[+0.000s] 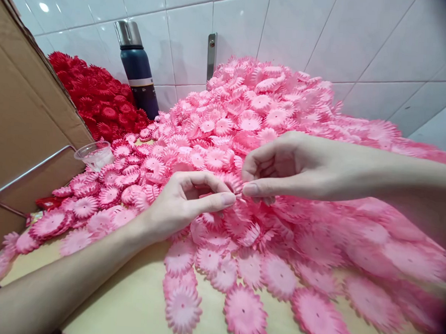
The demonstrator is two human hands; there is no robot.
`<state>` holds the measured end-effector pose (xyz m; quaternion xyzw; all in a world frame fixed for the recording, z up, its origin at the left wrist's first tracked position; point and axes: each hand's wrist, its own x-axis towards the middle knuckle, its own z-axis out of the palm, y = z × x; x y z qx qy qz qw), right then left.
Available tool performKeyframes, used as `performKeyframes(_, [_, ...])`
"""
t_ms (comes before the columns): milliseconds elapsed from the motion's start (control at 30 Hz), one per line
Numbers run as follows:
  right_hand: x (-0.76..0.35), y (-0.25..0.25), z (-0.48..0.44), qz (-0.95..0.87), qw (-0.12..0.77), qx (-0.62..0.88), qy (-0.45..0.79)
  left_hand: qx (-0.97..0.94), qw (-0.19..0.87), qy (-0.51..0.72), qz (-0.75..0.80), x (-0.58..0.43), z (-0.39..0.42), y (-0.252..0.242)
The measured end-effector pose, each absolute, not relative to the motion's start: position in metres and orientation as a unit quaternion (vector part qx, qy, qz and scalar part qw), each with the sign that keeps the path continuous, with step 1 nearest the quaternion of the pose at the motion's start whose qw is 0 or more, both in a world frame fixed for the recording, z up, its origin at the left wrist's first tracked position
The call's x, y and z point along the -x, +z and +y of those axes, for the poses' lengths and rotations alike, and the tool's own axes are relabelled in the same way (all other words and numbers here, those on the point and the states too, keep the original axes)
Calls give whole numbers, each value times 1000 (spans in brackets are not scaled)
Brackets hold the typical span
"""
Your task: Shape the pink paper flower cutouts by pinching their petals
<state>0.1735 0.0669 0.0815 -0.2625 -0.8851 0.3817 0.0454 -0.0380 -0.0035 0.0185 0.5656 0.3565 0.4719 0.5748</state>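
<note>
A big heap of pink fabric flower petals [257, 108] covers the tan table [135, 302] and rises against the tiled wall. Both hands meet over its front slope. My left hand [185, 200] pinches a pink petal piece [234, 184] between thumb and forefinger. My right hand [279, 165] pinches the same piece from the other side, fingers curled. The two thumbs almost touch. Loose pink petals [246, 314] lie flat on the table in front of the hands.
A pile of red petals [97, 96] lies at the back left beside a dark blue flask [140, 71] with a metal cap. A cardboard box [17, 124] stands at the left, with a metal bar [29, 173] and a clear plastic cup [94, 154] next to it.
</note>
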Motion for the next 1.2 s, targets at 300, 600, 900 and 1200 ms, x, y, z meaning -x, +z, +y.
performKeyframes(300, [-198,102,77,-851,124,362,359,-521,561,508,394,41,-1,19])
performKeyframes(600, [-186,93,73,-887,75,330,315,-555,563,490,368,39,-2,18])
performKeyframes(900, [-168,87,55,-892,50,301,335,-565,549,488,375,40,-4,17])
performKeyframes(1200, [-162,86,46,-890,41,297,343,-581,527,497,372,39,-2,14])
